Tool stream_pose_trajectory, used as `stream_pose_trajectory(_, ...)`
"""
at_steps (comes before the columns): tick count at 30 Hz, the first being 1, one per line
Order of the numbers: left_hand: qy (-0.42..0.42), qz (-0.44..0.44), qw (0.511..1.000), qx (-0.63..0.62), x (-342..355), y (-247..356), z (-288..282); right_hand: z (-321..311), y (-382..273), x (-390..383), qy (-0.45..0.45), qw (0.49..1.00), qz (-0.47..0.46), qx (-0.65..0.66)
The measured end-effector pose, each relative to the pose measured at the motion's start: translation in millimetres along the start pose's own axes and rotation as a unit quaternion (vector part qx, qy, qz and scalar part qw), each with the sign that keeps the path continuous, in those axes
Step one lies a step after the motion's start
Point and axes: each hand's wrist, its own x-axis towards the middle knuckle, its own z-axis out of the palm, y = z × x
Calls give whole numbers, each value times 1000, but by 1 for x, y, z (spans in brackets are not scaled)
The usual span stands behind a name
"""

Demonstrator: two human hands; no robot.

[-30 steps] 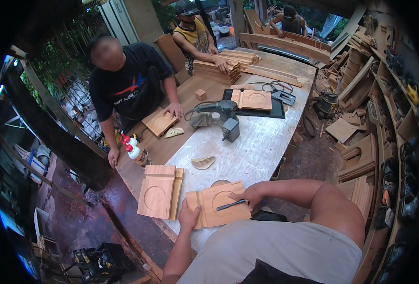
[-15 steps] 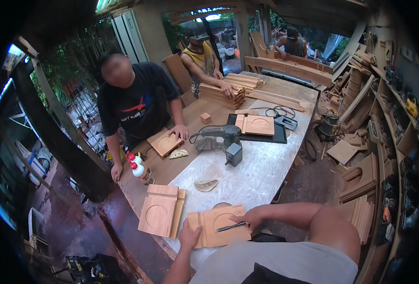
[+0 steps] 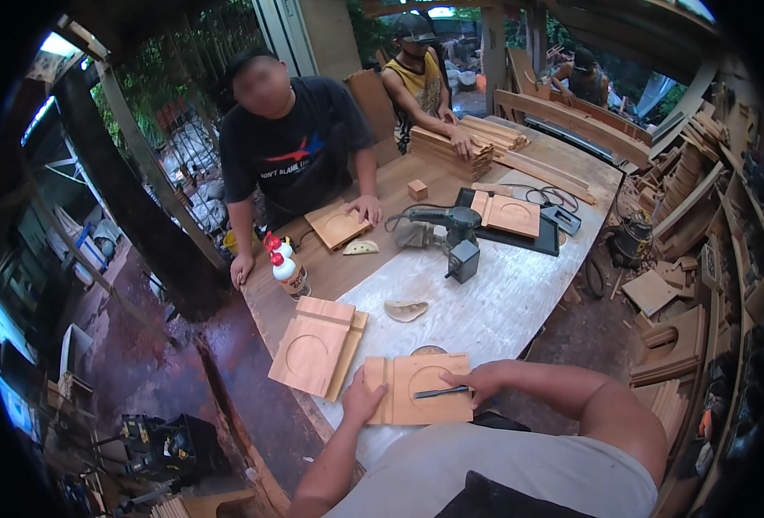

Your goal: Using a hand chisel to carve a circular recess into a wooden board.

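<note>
Dark post [image 3: 136,190] and fence [image 3: 190,164] at left, greenery [image 3: 159,108] beyond; worktable [image 3: 507,298] on reddish floor [image 3: 174,375]; cluttered shelving [image 3: 755,293] at right.

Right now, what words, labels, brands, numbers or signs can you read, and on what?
Dark T-shirt: pale lettering below a red and blue graphic; I won't copy the wording.
White bottle with red cap: printing on its label, too small to read surely.
Grooved wooden board in the left hand: no lettering I can make out.
</note>
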Motion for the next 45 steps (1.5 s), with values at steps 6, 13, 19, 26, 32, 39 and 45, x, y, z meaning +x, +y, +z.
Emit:
stream_pose_trajectory(6,-11,1,1000,-4,4,-5,2,3,4,5,6,1000,-2,0)
stream_pose_trajectory(13,-7,1,1000,1,2,-6,1,5,2,3,32,999,-23,-26)
stream_pose_trajectory(19,-3,5,1000,1,-1,1,-2,8,10,9,35,999,-32,-26)
stream_pose_trajectory(26,3,7,1000,-2,0,-2,0,4,6,7,12,1000,-19,5)
stream_pose_trajectory(32,-16,-17,1000,-14,-2,14,-8,8,11,10,23,999,-26,6)
stream_pose_trajectory(39,4,17,1000,-16,2,-5,3,16,24,23,38,999,-33,2)
stream_pose_trajectory(45,4,8,1000,-15,2,-5,3,7,8,8,38,999,-30,-5)
